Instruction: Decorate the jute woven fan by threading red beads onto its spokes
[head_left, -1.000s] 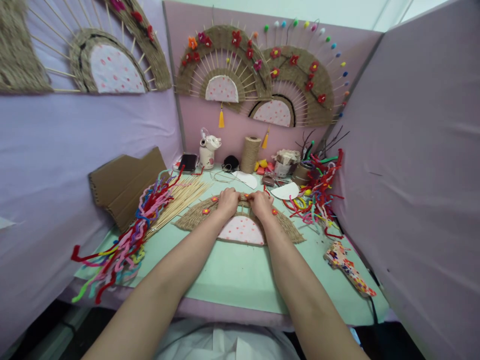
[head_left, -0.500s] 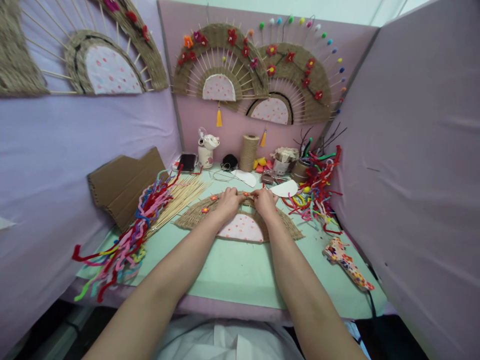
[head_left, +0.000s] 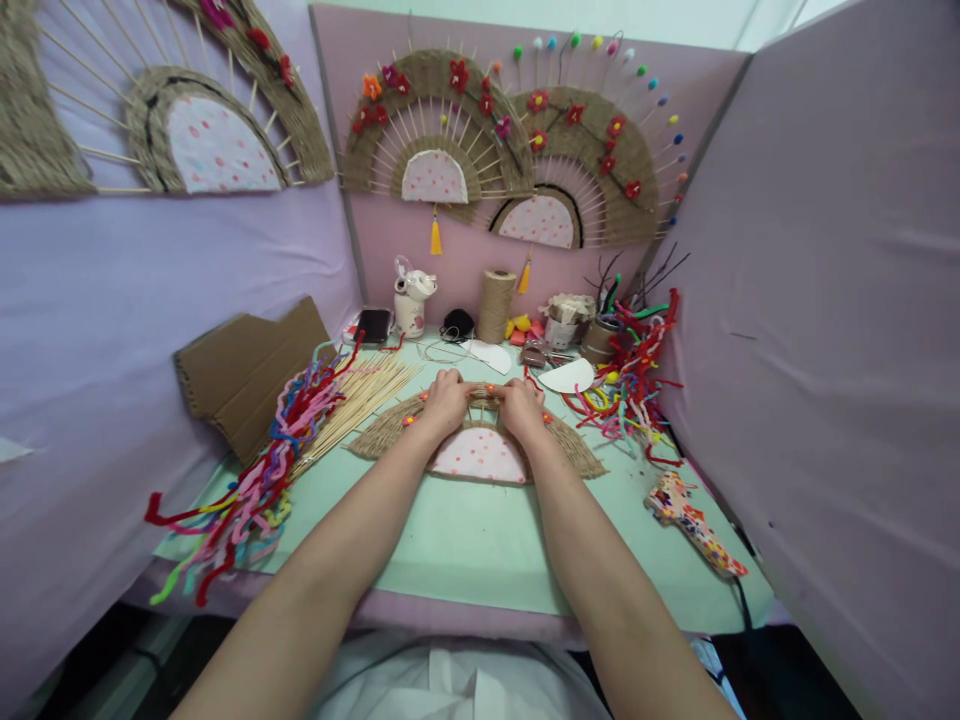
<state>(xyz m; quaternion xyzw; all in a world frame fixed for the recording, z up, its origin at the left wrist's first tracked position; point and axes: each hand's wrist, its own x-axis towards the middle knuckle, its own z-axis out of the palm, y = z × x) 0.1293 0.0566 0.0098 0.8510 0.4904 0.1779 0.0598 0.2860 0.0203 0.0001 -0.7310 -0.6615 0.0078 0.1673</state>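
A half-round jute fan (head_left: 382, 436) with a pink dotted paper centre (head_left: 478, 458) lies flat on the green table (head_left: 465, 545). Small red and orange flowers sit along its upper band. My left hand (head_left: 444, 398) and my right hand (head_left: 520, 406) rest side by side on the top of the fan, fingers curled and pinching at the band around a small orange flower (head_left: 489, 389). What exactly the fingertips hold is too small to make out.
Coloured pipe cleaners (head_left: 255, 490) and bamboo sticks (head_left: 360, 398) lie left, with cardboard (head_left: 240, 370) behind. A twine spool (head_left: 498, 306), a white jug (head_left: 411, 300), more pipe cleaners (head_left: 634, 385) and a patterned glue gun (head_left: 694, 525) lie back and right. Finished fans (head_left: 442, 130) hang on the walls.
Both hands stay on the fan's top edge; the right hand has drawn slightly back toward the left after reaching right. The view has shifted a little.
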